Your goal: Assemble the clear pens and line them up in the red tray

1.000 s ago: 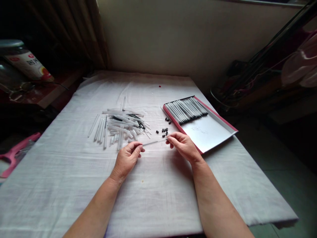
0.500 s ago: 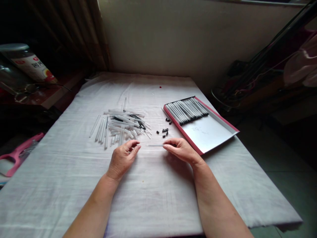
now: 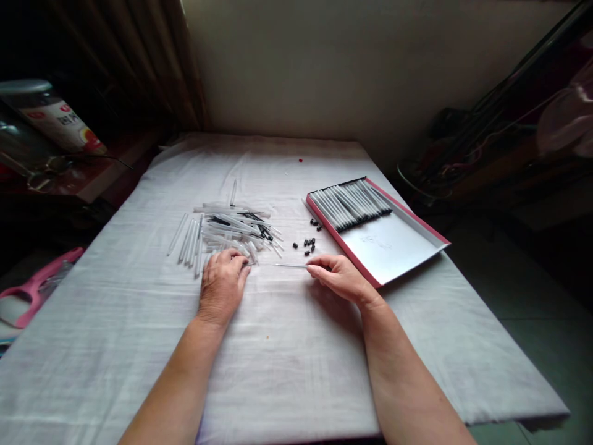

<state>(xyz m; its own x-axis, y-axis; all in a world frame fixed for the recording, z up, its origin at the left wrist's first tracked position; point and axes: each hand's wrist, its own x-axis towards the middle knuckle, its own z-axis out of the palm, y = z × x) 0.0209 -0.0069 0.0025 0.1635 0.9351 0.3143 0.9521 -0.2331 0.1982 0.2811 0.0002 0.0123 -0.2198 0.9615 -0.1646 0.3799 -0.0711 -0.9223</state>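
Note:
My right hand (image 3: 336, 275) pinches one end of a thin pen refill (image 3: 291, 266), which points left, roughly level just over the cloth. My left hand (image 3: 223, 284) is at the near edge of a loose pile of pen parts (image 3: 236, 225): clear barrels, dark thin rods and short clear caps. Its fingers are curled over the short clear caps (image 3: 252, 252), thumb close to the index finger; what lies between the fingertips is too small to make out. Several small black plugs (image 3: 309, 242) are scattered beyond my right hand.
A shallow pink-edged box lid (image 3: 412, 217) on the right holds a row of pens with black ends (image 3: 349, 204). White cloth (image 3: 287, 371) covers the table. Pink-handled scissors (image 3: 34, 290) lie at the left, below a labelled jar (image 3: 65, 120) on a side shelf.
My left hand has moved left and slightly away from me, onto the near edge of the pile. My right hand stays almost in place with the pen refill.

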